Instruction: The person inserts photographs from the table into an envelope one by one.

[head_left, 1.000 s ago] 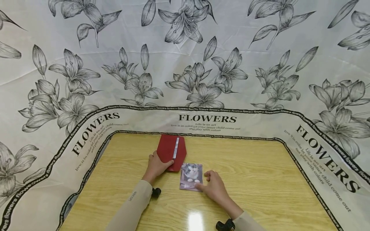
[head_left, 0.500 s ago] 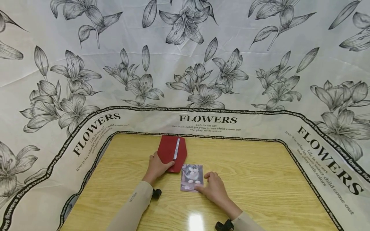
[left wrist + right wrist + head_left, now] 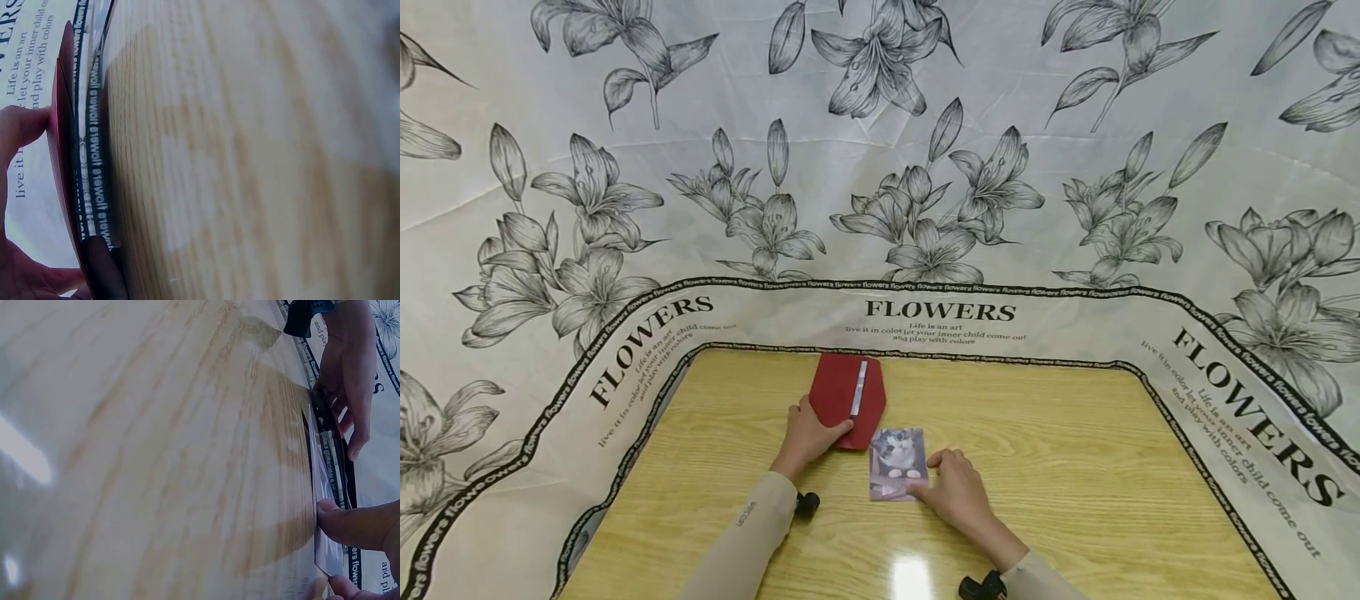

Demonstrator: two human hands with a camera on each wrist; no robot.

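On the wooden table in the head view lies a red envelope (image 3: 837,390) with its pointed flap spread to the right and a pale strip along it. My left hand (image 3: 807,435) grips its lower left part, thumb on top and fingers at the left edge. The left wrist view catches the envelope (image 3: 60,134) edge-on, slightly tilted. Just right of the envelope is a small photo card (image 3: 897,460) of a cat. My right hand (image 3: 961,492) pinches its lower right edge; the right wrist view has the thumb lying on the card (image 3: 329,556).
A white cloth (image 3: 940,325) printed with black lilies and the word FLOWERS surrounds the wooden table (image 3: 1075,442) at the back and sides. Small black cameras sit on the left wrist (image 3: 807,504) and the right wrist (image 3: 982,586). Light glares off the table's front.
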